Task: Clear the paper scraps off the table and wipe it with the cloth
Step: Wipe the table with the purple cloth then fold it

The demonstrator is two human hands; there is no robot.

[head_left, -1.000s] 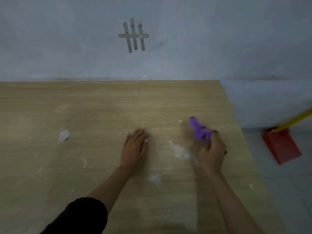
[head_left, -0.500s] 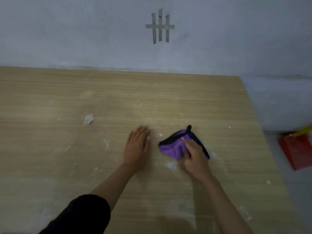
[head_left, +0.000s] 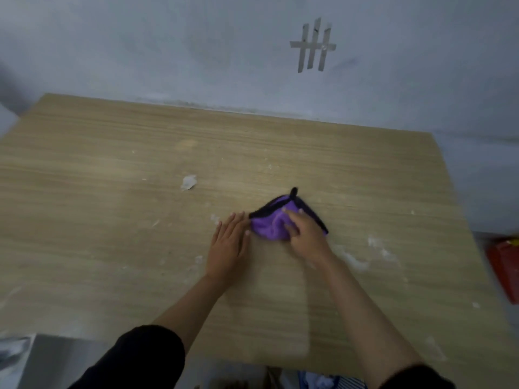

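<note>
Pressing down with the right hand (head_left: 304,237) on the bunched purple cloth (head_left: 268,228), mid-worktop (head_left: 112,248), with fingers laid fairly straight across it. Resting the left hand (head_left: 229,245) flat and wide just beside, fingertips near the cloth's black hem. Spotting a crumpled paper scrap (head_left: 188,182) farther left, white crumbs (head_left: 356,262) to the right. Blurred around the right thumb, hard to read. Cut off at the right edge: something red (head_left: 505,265).

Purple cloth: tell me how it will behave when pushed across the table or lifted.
Probably floppy: the purple cloth lies bunched and creased under the right hand, so lifted it would likely droop. Pushed, it should slide flat on the smooth wooden table rather than roll, though it may bunch further. It looks thin and light, unlikely to break.
</note>
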